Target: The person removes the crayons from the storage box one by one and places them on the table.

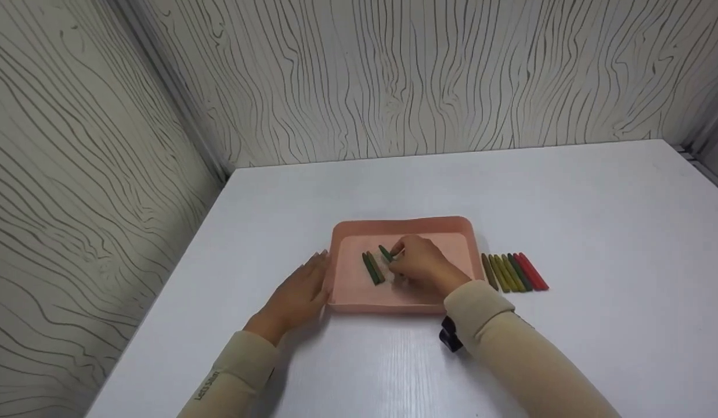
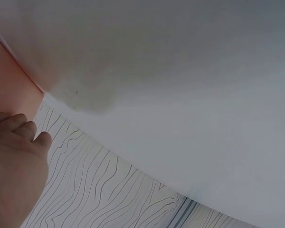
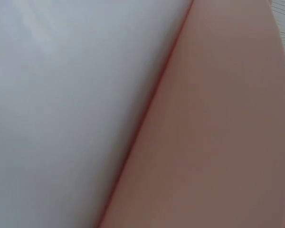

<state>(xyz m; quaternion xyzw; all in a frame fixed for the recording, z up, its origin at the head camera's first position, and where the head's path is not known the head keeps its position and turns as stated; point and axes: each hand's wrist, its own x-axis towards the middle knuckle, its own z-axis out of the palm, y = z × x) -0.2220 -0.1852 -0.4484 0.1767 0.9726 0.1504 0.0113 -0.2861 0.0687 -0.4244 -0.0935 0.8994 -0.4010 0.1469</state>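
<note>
A shallow pink tray (image 1: 348, 293) lies on the white table. My right hand (image 1: 421, 262) reaches in over it and pinches a green crayon (image 1: 385, 252) between thumb and fingers, tilted above the tray floor. Left of that hand, a dark green crayon (image 1: 371, 270) and a brown crayon (image 1: 376, 267) lie side by side in the tray. With its fingers straight, my left hand (image 1: 298, 293) rests against the tray's left wall. The left wrist view has the fingers of the left hand (image 2: 16, 156) at the pink wall (image 2: 12, 78). Only the tray's outer side (image 3: 218, 118) fills the right wrist view, without the hand.
Right of the tray, several crayons (image 1: 514, 273) lie in a slanted row on the table, from brown through olive and green to red. A black object (image 1: 450, 335) shows under the right cuff. Wood-patterned panels (image 1: 393, 81) stand behind the table and to its left.
</note>
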